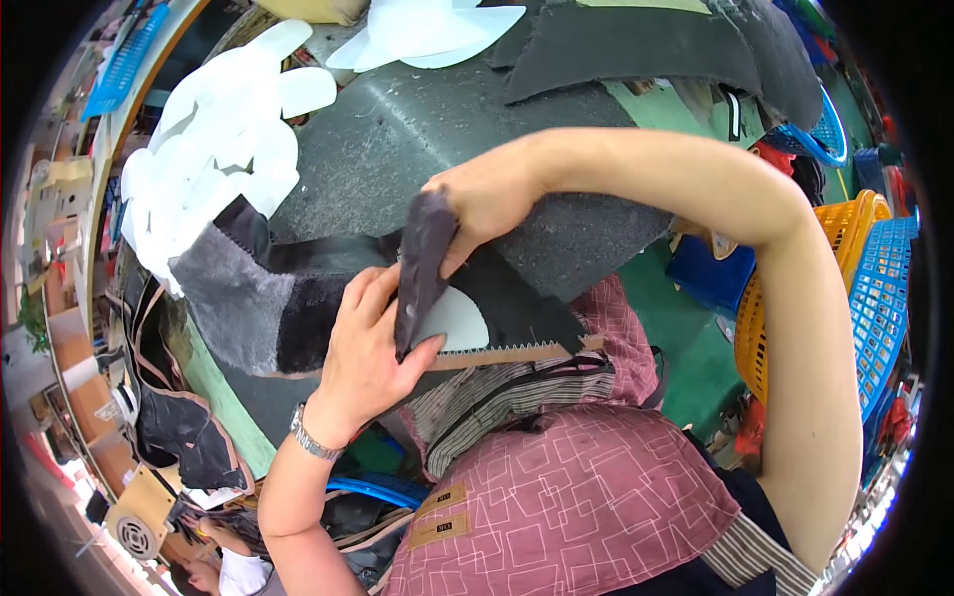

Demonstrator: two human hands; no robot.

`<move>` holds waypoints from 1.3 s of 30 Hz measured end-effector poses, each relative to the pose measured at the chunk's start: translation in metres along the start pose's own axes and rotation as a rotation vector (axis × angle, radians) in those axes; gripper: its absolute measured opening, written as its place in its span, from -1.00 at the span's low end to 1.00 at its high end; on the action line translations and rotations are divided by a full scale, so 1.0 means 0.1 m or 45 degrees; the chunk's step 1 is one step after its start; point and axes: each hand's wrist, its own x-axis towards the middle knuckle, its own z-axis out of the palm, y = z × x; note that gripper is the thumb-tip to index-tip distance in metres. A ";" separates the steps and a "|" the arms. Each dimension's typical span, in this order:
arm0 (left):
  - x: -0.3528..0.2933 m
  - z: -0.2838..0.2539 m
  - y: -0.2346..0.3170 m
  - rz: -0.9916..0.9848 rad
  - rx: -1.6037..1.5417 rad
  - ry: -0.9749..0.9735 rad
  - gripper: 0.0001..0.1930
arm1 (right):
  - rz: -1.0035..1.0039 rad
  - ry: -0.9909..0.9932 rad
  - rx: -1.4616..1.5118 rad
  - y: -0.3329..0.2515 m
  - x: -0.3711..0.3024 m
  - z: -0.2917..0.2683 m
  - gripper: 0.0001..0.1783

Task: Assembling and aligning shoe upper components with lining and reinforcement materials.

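A black leather shoe upper [328, 260] with a grey furry lining lies across the dark work surface, close to my body. Zigzag stitching and a brown strip run along its near edge. My left hand [368, 363] grips the upper, with the thumb beside a pale, rounded stiffener piece [459, 320] that sits partly under a folded-up dark flap [424, 253]. From above, my right hand [487, 204] holds that flap; its fingertips are partly hidden behind it. A metal watch circles my left wrist.
Loose white cut pieces [224, 139] pile up at left, with more white sheets [427, 35] at the far side. Dark fabric panels [636, 50] lie far right. Yellow [750, 338] and blue plastic baskets [884, 298] stand right. Black uppers [184, 437] hang at left.
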 end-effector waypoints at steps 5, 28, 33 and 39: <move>0.03 -0.10 0.01 0.065 -0.013 -0.219 -0.45 | 0.142 -0.522 -0.522 -0.05 0.13 -0.07 -0.73; 0.17 0.46 0.24 0.084 0.147 0.270 -0.78 | 0.269 0.993 -0.193 -0.89 -0.13 0.81 -0.62; -0.50 0.23 0.45 0.277 0.367 0.626 -0.62 | 0.437 1.032 0.010 -0.39 0.09 0.97 -0.50; -1.35 0.00 -0.01 -0.374 0.209 0.401 -0.55 | 0.023 0.596 -0.991 -0.70 0.68 1.12 -0.25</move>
